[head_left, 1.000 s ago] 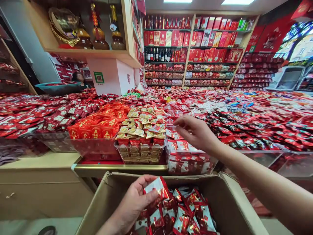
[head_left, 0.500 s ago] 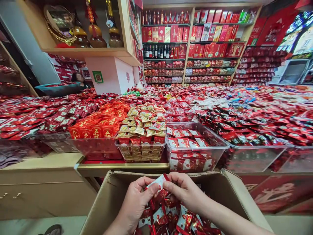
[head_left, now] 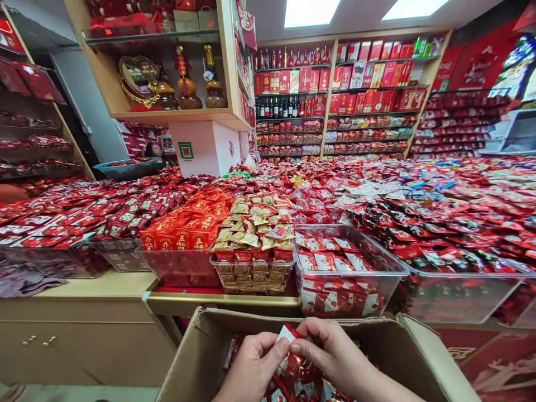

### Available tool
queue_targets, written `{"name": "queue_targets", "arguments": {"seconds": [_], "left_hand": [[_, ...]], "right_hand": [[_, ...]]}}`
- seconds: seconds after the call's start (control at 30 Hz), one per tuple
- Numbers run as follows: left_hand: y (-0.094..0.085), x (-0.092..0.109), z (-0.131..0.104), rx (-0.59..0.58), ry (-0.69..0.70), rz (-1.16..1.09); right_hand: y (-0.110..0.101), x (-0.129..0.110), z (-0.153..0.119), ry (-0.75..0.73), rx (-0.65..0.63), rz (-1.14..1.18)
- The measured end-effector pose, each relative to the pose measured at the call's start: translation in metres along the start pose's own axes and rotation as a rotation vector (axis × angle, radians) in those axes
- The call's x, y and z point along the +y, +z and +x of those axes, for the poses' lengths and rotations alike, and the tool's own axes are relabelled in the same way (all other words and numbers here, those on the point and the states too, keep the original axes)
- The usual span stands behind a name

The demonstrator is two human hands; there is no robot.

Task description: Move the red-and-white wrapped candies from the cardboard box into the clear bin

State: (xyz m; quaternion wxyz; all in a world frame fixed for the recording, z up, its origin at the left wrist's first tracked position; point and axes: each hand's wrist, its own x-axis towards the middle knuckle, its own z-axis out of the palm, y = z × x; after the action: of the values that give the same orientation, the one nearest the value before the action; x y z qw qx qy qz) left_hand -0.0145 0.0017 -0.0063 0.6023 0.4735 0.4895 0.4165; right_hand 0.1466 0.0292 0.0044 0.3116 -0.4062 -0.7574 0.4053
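Above the open cardboard box (head_left: 218, 329), my left hand (head_left: 262, 365) and my right hand (head_left: 329, 352) pinch a small red and white packet (head_left: 288, 340) from its two sides. The thumbs and fingertips of both hands press on it. Under the hands, similar shiny red and white packets (head_left: 307, 385) lie loose in the box. Just behind the box, a clear plastic bin (head_left: 352, 273) holds red and white packets standing in rows. My palms and wrists hide part of the box's contents.
A clear bin of gold durian packets (head_left: 253, 268) stands left of the red and white one. Orange-red packets (head_left: 188, 234) fill another bin further left, and black and red packets (head_left: 439, 259) lie at the right. A purple cloth (head_left: 37, 285) rests on the left counter.
The view has tilted up and shifted left, so everything sits lower and further right. Both hands still pinch the packet, now with less of its white face showing.
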Motion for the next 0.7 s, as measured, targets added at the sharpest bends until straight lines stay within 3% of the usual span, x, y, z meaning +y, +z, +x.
{"name": "queue_targets", "arguments": {"seconds": [0.07,0.23,0.3,0.4,0.53,0.63,0.7], "left_hand": [[0.0,-0.002,0.001,0.037,-0.007,0.0],[0.003,-0.007,0.004,0.096,0.032,-0.177],[0.003,-0.01,0.005,0.102,-0.007,-0.205],[0.003,-0.012,0.005,0.099,-0.008,-0.227],[0.001,-0.007,0.006,0.145,-0.083,-0.369],[-0.002,-0.006,0.008,0.133,-0.154,-0.393],[-0.004,-0.009,0.01,0.074,-0.162,-0.319]], "right_hand": [[0.001,-0.002,-0.004,-0.123,0.106,-0.157],[0.016,0.001,-0.011,-0.646,0.213,-0.593],[0.022,0.002,-0.012,-0.772,0.3,-0.752],[0.024,0.0,-0.013,-0.82,0.281,-0.897],[0.014,-0.009,-0.013,-0.852,0.276,-0.875],[-0.009,-0.025,-0.016,-0.86,0.284,-0.757],[-0.036,-0.04,-0.016,-0.852,0.282,-0.689]]}}
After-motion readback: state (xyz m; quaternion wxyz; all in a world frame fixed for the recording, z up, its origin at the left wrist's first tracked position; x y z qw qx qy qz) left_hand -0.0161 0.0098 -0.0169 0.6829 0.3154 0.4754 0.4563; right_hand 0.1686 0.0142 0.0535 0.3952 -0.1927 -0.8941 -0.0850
